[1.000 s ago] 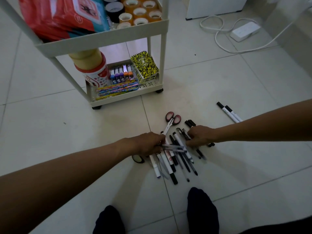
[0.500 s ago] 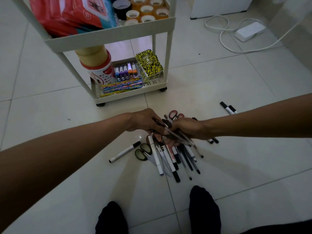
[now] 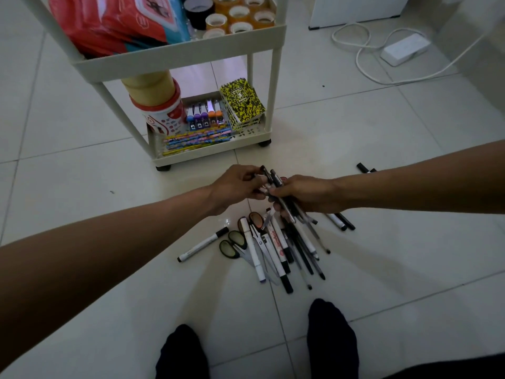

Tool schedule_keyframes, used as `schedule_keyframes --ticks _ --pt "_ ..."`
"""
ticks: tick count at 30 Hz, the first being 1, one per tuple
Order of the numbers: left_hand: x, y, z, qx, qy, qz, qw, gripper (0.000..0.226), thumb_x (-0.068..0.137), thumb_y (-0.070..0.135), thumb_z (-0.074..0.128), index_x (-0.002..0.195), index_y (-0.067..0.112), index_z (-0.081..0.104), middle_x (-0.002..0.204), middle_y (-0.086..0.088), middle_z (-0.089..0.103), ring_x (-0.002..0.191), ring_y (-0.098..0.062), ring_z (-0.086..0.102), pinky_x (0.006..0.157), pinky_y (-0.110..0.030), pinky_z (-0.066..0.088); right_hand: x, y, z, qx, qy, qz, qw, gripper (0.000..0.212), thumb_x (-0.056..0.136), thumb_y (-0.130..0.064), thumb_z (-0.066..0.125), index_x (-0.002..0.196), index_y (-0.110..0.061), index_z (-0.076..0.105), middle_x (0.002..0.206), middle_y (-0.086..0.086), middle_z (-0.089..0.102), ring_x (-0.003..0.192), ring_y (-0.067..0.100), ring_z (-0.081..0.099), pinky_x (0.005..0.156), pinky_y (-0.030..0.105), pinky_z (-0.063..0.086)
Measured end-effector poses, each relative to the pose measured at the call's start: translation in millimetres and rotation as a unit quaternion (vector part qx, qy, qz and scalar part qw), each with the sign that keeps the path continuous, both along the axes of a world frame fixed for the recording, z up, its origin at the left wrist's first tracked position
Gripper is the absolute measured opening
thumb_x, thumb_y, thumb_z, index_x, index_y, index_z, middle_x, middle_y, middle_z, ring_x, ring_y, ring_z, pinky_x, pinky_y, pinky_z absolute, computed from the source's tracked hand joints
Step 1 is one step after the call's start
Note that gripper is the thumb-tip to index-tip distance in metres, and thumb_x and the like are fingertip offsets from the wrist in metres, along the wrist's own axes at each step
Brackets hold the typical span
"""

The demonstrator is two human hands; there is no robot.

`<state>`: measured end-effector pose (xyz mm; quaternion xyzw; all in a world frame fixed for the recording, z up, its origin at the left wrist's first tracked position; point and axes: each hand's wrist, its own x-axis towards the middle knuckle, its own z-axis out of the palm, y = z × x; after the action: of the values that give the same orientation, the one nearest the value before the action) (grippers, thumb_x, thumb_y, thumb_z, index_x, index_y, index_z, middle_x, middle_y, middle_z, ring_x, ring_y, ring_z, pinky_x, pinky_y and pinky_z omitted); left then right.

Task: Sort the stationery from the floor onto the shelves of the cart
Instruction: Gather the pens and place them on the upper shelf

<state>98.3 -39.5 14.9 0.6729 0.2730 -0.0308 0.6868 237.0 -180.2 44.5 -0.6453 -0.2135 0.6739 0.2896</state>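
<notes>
Probably a room in a home: pale tiled floor, a white power strip with its loose cord, socked feet, a small rolling cart.

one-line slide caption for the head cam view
Both hands, left hand and right hand, grip a bundle of pens above the floor pile, near the cart.

Above the white tiled floor, the left hand and right hand met, both gripping a bundle of dark pens. Below them lay a pile of markers and pens, with green-handled scissors and one lone marker at its left. The white cart stood beyond, with yellow notebooks on its bottom shelf and tape rolls on an upper shelf.
</notes>
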Motion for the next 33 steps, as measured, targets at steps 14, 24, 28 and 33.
schedule_keyframes --ticks 14,24,28,33 --pt "-1.2 -35.4 -20.4 0.313 0.091 -0.132 0.936 0.035 0.104 0.028 0.045 0.134 0.012 0.051 0.109 -0.009 0.071 0.092 -0.022 0.067 0.083 -0.037 0.055 17.5 -28.8 -24.1 -0.091 -0.112 0.044 0.989 0.025 0.083 -0.016 0.079 0.096 -0.003 0.062 0.062 0.007 0.061 0.049 0.015 0.057 0.047 0.025 0.049" --pt "-42.8 -47.6 -44.3 0.468 0.028 -0.443 0.764 0.059 0.098 0.014 0.053 0.151 0.035 0.038 0.124 -0.007 0.043 0.107 -0.020 0.045 0.087 -0.031 0.044 26.2 -62.5 -54.5 -0.190 -0.180 0.139 0.955 0.027 0.086 -0.010 0.074 0.108 0.006 0.069 0.079 0.014 0.071 0.048 0.014 0.058 0.042 0.021 0.044" --pt "-36.7 -42.6 -42.5 0.476 0.028 -0.462 0.748 0.057 0.096 0.014 0.057 0.147 0.034 0.042 0.126 -0.005 0.045 0.106 -0.017 0.046 0.083 -0.030 0.048 32.6 -56.9 -50.9 -0.170 -0.232 0.133 0.948 0.026 0.080 -0.007 0.075 0.100 0.009 0.070 0.069 0.011 0.070 0.046 0.016 0.054 0.043 0.025 0.042" --pt "-20.4 -18.9 -31.5 0.419 0.029 -0.320 0.849 0.036 0.098 0.016 0.053 0.133 0.023 0.058 0.111 -0.003 0.060 0.091 -0.013 0.054 0.081 -0.030 0.050 34.4 -51.3 -49.9 -0.144 -0.303 0.127 0.933 0.023 0.075 -0.018 0.084 0.074 -0.004 0.065 0.052 0.004 0.061 0.041 0.016 0.049 0.041 0.024 0.040"
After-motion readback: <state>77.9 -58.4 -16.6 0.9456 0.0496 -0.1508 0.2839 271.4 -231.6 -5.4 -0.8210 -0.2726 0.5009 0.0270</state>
